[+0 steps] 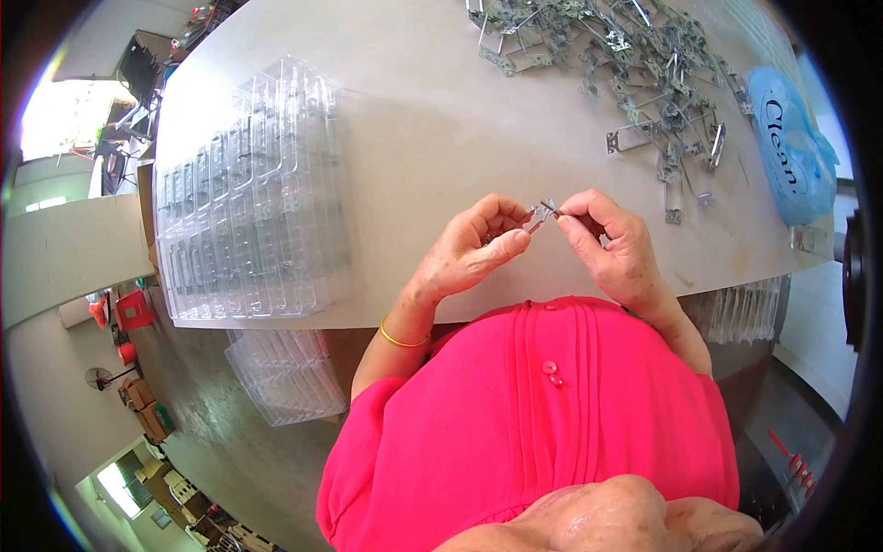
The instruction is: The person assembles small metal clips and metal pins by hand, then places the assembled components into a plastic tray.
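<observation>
A small metal clip (pixel 543 213) is pinched between a person's two hands just above the near edge of the tabletop (pixel 414 129), its long axis running roughly from one set of fingertips to the other. The left hand (pixel 478 244) curls nearly closed, thumb and forefinger gripping the clip's left end; the right hand (pixel 612 244) is likewise narrowed, fingertips closed on the right end, so both hands share the piece and neither sits nearer. Beyond the right hand, well apart, lies a loose heap of metal clips (pixel 635 74), with a blue plastic bag (pixel 791 152) to its right. Out past the left hand stand stacked clear plastic trays (pixel 248 193).
</observation>
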A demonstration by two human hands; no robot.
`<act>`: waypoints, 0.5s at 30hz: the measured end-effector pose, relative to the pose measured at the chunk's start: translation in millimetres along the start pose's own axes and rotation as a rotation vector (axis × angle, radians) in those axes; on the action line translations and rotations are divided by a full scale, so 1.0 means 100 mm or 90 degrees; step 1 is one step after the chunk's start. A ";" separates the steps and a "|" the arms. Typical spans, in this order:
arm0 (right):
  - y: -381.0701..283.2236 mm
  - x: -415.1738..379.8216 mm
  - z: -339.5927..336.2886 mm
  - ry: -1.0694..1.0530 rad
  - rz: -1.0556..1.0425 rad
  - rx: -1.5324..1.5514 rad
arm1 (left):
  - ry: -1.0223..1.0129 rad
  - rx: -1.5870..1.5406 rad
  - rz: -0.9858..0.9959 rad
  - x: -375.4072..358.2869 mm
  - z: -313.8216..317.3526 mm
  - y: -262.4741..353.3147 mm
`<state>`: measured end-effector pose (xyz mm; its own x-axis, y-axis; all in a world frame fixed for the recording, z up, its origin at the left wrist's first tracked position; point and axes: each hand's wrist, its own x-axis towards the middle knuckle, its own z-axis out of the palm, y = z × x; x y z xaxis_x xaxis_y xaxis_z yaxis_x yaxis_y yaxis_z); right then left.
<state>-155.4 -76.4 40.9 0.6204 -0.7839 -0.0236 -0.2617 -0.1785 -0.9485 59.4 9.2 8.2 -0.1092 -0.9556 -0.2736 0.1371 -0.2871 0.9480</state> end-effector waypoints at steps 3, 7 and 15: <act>0.02 -0.02 0.00 -0.020 0.009 0.003 | -0.004 0.110 0.029 -0.01 -0.03 -0.07; -0.11 -0.02 0.00 -0.035 0.178 0.155 | 0.003 0.199 0.018 -0.06 0.06 0.05; 0.06 -0.02 -0.03 -0.127 0.191 0.177 | 0.007 0.329 0.045 -0.12 0.18 0.11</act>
<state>-160.6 -77.4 36.5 0.6848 -0.6420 -0.3449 -0.2601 0.2268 -0.9386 44.7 19.1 24.4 -0.1060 -0.9731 -0.2044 -0.3597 -0.1541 0.9202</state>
